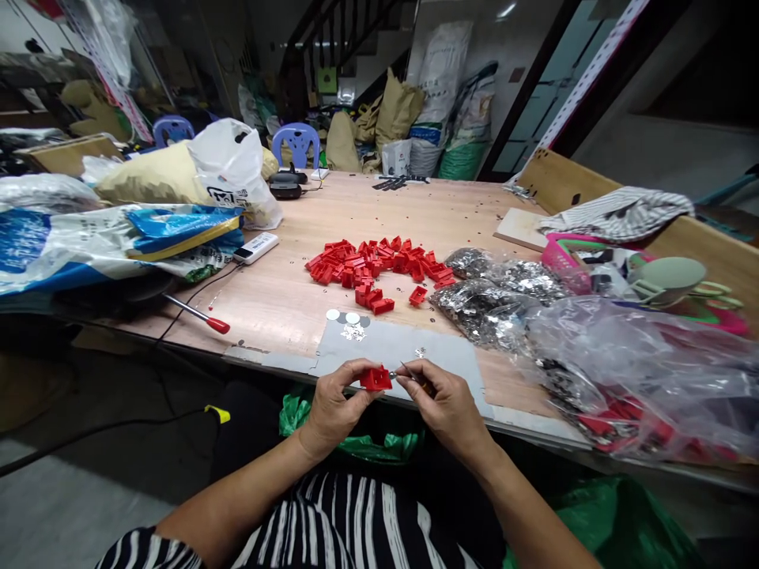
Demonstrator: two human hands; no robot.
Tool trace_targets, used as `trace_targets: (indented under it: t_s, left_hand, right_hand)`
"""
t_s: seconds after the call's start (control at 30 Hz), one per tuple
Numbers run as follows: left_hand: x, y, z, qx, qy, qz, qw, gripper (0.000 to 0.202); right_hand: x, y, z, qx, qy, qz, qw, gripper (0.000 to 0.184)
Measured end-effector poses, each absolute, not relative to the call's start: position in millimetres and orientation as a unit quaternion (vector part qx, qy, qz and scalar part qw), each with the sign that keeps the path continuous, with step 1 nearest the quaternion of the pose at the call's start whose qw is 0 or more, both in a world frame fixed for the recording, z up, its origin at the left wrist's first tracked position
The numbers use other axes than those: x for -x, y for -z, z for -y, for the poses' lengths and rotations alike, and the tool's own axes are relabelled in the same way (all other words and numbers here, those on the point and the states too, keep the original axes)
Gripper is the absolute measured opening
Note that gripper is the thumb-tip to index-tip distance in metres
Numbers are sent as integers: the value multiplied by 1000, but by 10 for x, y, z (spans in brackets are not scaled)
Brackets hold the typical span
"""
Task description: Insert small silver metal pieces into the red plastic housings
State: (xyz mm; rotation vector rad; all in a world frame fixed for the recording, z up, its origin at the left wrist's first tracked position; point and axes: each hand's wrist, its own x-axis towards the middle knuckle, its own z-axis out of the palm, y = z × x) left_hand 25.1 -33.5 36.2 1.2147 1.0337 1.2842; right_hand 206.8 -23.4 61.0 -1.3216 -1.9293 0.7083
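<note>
My left hand (339, 401) is closed on a small red plastic housing (375, 378), its open side turned up toward me, just over the table's front edge. Opposite it, my right hand (446, 401) pinches a tiny metal piece (393, 374) against the housing's right side. A thin pointed tool with a dark handle (424, 385) is tucked in the same hand; its exact kind does not show. Below lies a grey mat (391, 345) bearing a small heap of shiny metal pieces (354, 330) and a few more pieces (421, 352) farther right.
A pile of red housings (379, 262) spreads behind the mat. On the right are clear bags of metal parts (498, 304) and a pink basket (563, 257). A red-tipped lever (217, 325) juts out at left, near plastic sacks (107, 237). A green bag (373, 447) hangs below the edge.
</note>
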Motion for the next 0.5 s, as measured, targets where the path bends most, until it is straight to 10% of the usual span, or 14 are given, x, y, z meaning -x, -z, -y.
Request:
trace_targets:
  t_s: [0.5]
  left_hand:
    - [-250, -321, 415, -501, -545, -421, 524, 31]
  right_hand:
    - [-1983, -546, 275, 471, -324, 745, 345, 18]
